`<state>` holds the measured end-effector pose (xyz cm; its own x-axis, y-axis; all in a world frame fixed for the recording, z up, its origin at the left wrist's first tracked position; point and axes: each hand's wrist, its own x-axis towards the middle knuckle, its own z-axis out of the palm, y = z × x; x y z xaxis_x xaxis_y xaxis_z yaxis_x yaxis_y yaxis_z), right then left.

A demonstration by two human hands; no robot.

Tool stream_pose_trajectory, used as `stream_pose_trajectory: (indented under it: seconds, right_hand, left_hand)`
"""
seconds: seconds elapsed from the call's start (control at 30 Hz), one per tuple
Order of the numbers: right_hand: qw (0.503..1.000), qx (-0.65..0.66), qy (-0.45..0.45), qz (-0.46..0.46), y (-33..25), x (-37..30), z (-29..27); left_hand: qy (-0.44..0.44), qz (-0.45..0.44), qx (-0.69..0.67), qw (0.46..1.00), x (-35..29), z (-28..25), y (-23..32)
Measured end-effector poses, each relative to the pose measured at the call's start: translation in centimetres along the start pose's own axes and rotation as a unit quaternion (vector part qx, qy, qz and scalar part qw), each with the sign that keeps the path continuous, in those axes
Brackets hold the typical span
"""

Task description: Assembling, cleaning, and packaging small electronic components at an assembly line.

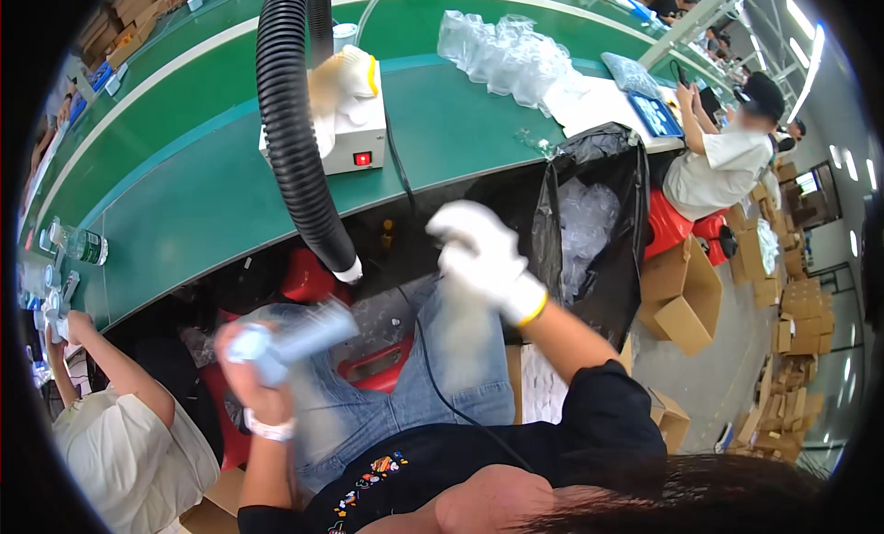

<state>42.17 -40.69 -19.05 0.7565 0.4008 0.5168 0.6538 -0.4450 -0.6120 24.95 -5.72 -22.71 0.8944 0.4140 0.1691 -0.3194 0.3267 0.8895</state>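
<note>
My left hand (pixel 249 368), bare and with a white band at the wrist, is closed around a light blue object with a rounded head and a straight tube-like part (pixel 318 331). Motion blur smears it, so its exact kind is unclear. My right hand (pixel 483 262) wears a white knit glove with a yellow cuff. It hovers over my right thigh with its fingers bent and apart from the thumb, nothing visible in them. Between the hands, a black corrugated hose (pixel 295 120) hangs down, its white-tipped end (pixel 350 273) above my lap.
On the green workbench (pixel 193 193) stand a white box with a lit red switch (pixel 354 152), a glove (pixel 354 74) on top, and clear plastic pieces (pixel 506 55). A black bag (pixel 589 230) hangs at the right. Cartons (pixel 681 290) stand beyond it. Co-workers sit on both sides.
</note>
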Motion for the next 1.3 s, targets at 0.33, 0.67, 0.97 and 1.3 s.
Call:
stream_pose_trajectory:
  seconds: [0.33,0.67,0.97,1.3]
  right_hand:
    - [0.847,-0.517,0.12,0.029,10.9,19.9,-9.4]
    - [0.989,-0.009,0.081,0.121,1.9,12.8,-8.7]
    - [0.946,0.23,-0.099,0.203,-7.5,0.2,7.4]
    - [0.947,0.184,-0.126,0.233,-6.2,-7.0,14.9]
  left_hand:
    - [0.136,0.278,0.585,0.75,39.4,-0.4,-3.4]
    - [0.229,0.253,0.568,0.749,41.8,-2.5,-4.1]
    - [0.007,-0.201,-0.025,0.979,2.8,6.1,-5.5]
    - [-0.233,-0.093,0.074,0.965,1.0,6.9,-7.0]
